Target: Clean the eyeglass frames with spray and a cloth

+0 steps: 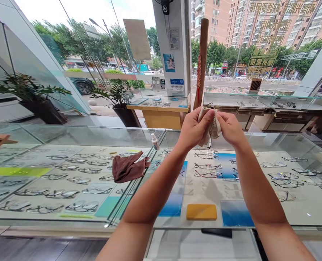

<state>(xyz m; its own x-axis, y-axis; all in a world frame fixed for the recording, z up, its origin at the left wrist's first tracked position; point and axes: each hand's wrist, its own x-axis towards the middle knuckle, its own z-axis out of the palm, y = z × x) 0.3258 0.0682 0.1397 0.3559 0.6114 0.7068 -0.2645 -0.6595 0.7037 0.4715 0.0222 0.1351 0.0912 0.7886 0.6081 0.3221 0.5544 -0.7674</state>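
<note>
Cream-coloured cloth (217, 130) is bunched between two bare hands, right of centre in the frame, above the display counter. It wraps part of a pair of glasses (210, 143): a thin dark end hangs out below the folds and another dark bit shows at the top, while the rest is hidden by fabric and fingers. The left hand (195, 127) is clamped on the cloth, its thumb pressed flat over the near side. The right hand (230, 127) pinches the cloth's right side between thumb and curled fingers, close beside the left thumb. Both forearms rise from the bottom edge of the frame.

Beneath them, the glass display counter (283, 214) runs across the lower half, with rows of spectacle frames (61, 194) spread at the left and more at the right. Left of the left forearm, a crumpled brown cloth (128, 166) lies on the glass, and a small white bottle (155, 141) stands near it, tilted in the view. At the lower centre lies a yellow case (201, 212), just beside a blue sheet (237, 214). Behind the hands, a wooden post (203, 54) reaches into the upper part of the frame.
</note>
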